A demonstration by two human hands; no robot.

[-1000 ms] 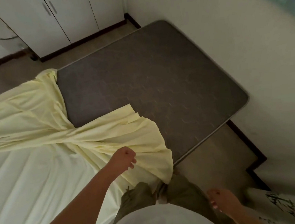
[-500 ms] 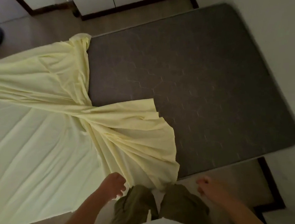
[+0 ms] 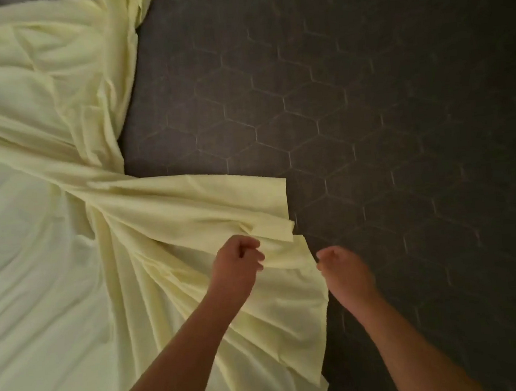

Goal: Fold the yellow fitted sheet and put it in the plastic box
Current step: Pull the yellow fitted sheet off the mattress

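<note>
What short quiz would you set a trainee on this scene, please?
1. Which hand is wholly over the yellow fitted sheet? A) left B) right C) neither
2. True or false: the sheet covers the whole mattress.
3. Fill in: the mattress quilting is stitched in ___ shapes.

Key:
1. A. The left hand is over the bunched fabric. The right hand is over bare mattress at the sheet's edge.
2. False. The sheet is gathered on the left and much of the mattress is bare.
3. Hexagon.
</note>
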